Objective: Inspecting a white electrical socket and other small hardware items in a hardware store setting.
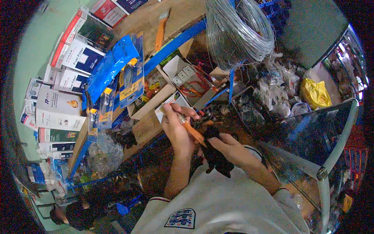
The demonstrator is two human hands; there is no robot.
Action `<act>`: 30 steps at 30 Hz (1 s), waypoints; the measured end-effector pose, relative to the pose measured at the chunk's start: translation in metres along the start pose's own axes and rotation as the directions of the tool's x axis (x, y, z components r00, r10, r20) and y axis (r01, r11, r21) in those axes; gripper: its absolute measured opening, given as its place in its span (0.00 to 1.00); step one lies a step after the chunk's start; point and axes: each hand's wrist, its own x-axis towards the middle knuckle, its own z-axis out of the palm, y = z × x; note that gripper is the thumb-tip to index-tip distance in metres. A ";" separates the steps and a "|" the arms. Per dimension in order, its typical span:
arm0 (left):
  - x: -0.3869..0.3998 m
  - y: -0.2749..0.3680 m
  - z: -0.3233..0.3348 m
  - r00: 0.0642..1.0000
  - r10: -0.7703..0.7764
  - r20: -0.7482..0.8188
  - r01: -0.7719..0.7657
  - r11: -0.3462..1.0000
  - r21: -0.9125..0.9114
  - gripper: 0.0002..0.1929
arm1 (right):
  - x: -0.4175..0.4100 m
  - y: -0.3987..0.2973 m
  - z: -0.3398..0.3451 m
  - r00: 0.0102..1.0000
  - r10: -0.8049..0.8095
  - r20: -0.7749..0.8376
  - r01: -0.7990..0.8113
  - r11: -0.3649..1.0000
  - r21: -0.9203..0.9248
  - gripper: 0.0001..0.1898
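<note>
In front of the white shirt, my left hand [178, 125] holds a brush with an orange wooden handle [193, 133]; its upper end is partly hidden by the fingers. My right hand [230, 147] grips a black cloth [217, 159], which lies against the lower end of the handle and hangs down towards the shirt. Another paintbrush with an orange handle [159, 33] lies on the wooden shelf above. Just beyond my left hand is an open cardboard box [152, 101] with small packed goods. A white box with sockets [183, 74] stands behind it.
Fuel filter boxes [83, 57] and a blue plastic packet [111, 64] line the left shelf. A coil of wire [242, 32] hangs at the top. Crumpled clear bags and a yellow plastic bag [315, 93] lie at the right, near a pale metal tube frame [324, 187]. Another person [79, 215] is at the lower left.
</note>
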 end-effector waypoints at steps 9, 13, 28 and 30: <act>-0.008 -0.001 0.005 0.998 -0.044 -0.045 0.047 0.996 0.076 0.21 | 0.005 0.010 -0.018 0.991 -0.132 -0.029 0.119 0.956 -0.270 0.16; -0.021 -0.008 0.007 0.979 -0.190 0.076 0.161 0.944 0.288 0.21 | 0.010 0.005 -0.018 0.964 -0.263 0.022 0.249 0.879 -0.407 0.16; -0.016 0.005 0.010 0.999 -0.048 -0.010 0.049 0.966 0.255 0.22 | 0.000 0.006 -0.011 0.992 -0.123 -0.001 0.115 0.930 -0.350 0.18; -0.024 -0.006 0.007 0.999 -0.045 0.000 0.043 0.950 0.311 0.22 | 0.003 0.002 -0.008 0.973 -0.230 0.000 0.208 0.880 -0.426 0.18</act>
